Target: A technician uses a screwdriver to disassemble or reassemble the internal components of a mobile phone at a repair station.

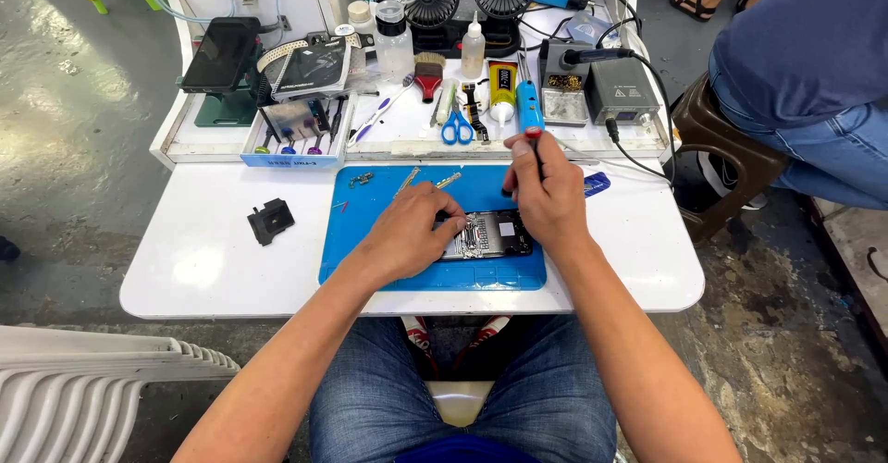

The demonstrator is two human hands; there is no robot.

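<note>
An opened phone with its inner boards showing lies on a blue work mat on the white table. My left hand rests on the phone's left part and holds it down. My right hand grips a blue screwdriver with a red collar. The driver stands upright with its tip over the phone's top edge. A few small metal parts lie near the mat's top edge.
A small black part lies on the table left of the mat. The shelf behind holds scissors, a brush, bottles, two fans, a soldering station and a phone on a stand. Another person sits on a stool at right.
</note>
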